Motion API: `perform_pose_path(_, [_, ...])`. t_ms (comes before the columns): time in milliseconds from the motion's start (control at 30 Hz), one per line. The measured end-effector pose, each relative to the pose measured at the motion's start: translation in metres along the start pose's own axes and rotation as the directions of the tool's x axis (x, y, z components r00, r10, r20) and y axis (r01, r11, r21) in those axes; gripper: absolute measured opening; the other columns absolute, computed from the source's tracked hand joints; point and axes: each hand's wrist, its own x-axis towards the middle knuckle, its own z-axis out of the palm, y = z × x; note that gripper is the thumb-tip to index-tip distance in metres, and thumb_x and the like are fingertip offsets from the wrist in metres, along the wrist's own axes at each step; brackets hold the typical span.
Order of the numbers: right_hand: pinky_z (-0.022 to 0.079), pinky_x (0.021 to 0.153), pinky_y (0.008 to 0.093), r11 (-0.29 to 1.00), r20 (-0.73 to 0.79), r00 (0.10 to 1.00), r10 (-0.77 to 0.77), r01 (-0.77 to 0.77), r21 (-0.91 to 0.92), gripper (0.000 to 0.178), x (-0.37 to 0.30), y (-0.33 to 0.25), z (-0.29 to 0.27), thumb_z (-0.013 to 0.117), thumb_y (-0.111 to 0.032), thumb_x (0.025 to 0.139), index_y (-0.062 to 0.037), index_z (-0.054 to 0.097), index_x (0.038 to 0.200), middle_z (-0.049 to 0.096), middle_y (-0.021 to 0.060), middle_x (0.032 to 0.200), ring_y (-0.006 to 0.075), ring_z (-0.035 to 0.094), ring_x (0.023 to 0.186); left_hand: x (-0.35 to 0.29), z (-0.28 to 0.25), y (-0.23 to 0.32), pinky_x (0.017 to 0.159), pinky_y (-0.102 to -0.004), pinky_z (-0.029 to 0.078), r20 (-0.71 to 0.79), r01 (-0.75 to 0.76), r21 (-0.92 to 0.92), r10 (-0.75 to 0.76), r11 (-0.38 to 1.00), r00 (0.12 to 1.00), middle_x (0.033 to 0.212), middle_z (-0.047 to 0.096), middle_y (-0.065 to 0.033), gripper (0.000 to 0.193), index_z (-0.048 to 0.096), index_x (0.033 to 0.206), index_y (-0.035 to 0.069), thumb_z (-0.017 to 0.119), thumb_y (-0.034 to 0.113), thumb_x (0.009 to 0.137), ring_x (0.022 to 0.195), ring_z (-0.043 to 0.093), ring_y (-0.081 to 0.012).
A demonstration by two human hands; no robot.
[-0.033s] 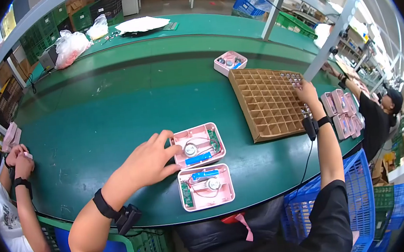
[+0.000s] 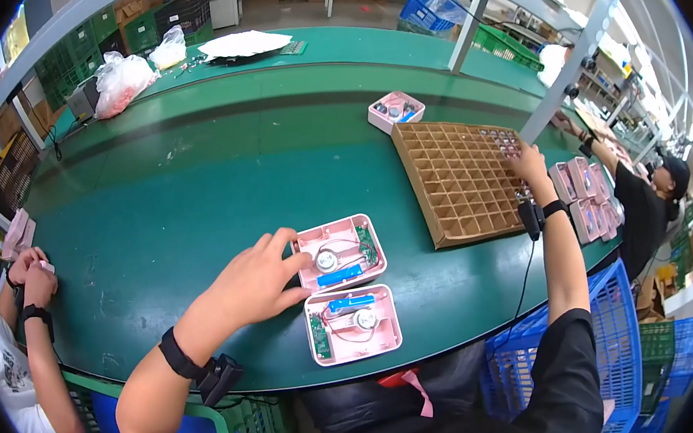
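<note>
My left hand [image 2: 257, 275] lies at the left side of a pink plastic housing [image 2: 309, 284], fingers spread and fingertips over its rim. That housing holds a round silver part [image 2: 327, 260], a blue cylindrical cell [image 2: 340, 275], a green circuit board [image 2: 367, 246] and thin wires. A second pink housing [image 2: 362, 353] with similar parts sits just nearer to me. My right hand [image 2: 531, 166] reaches into the right-hand columns of a cardboard divider tray [image 2: 460, 175], where small shiny parts [image 2: 498, 138] lie in some compartments. Its fingertips are blurred and partly hidden.
Another pink housing [image 2: 396, 108] stands behind the tray. Several pink housings [image 2: 582, 179] are stacked to its right, near a metal post [image 2: 568, 69]. Co-workers sit left and right; the left one's hands [image 2: 34, 277] hold a pink piece. A blue crate [image 2: 612, 333] stands below the table's edge.
My right hand's fingers shift slightly over the tray's compartments. My left hand stays at the housing, and the view moves a little.
</note>
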Motion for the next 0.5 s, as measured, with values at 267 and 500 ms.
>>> perform_pose_path(267, [0.054, 0.095, 0.0547, 0.987, 0.164, 0.974, 0.155, -0.144, -0.072, 0.041, 0.061, 0.056, 0.010, 0.073, -0.031, 0.089, -0.0035, 0.071, 0.119, 0.073, 0.0285, 0.113, 0.0443, 0.070, 0.108, 0.004, -0.009, 0.001, 0.095, -0.0474, 0.055, 0.023, -0.019, 0.009, 0.019, 1.000, 1.000, 0.138, 0.051, -0.0173, 0.042, 0.066, 0.125, 0.012, 0.080, 0.030, 0.089, 0.119, 0.060, -0.0391])
perform_pose_path(500, [0.056, 0.091, 0.0554, 0.996, 0.071, 0.997, -0.005, -0.002, 0.085, 0.029, 0.047, 0.008, -0.001, 0.070, -0.025, 0.090, 0.0013, 0.077, 0.101, 0.073, 0.0290, 0.106, 0.0458, 0.070, 0.102, 0.001, -0.011, 0.000, 0.094, -0.0476, 0.056, 0.040, 0.038, -0.030, -0.037, 0.999, 0.999, 0.139, 0.049, -0.0177, 0.042, 0.066, 0.124, 0.011, 0.080, 0.030, 0.089, 0.119, 0.060, -0.0392])
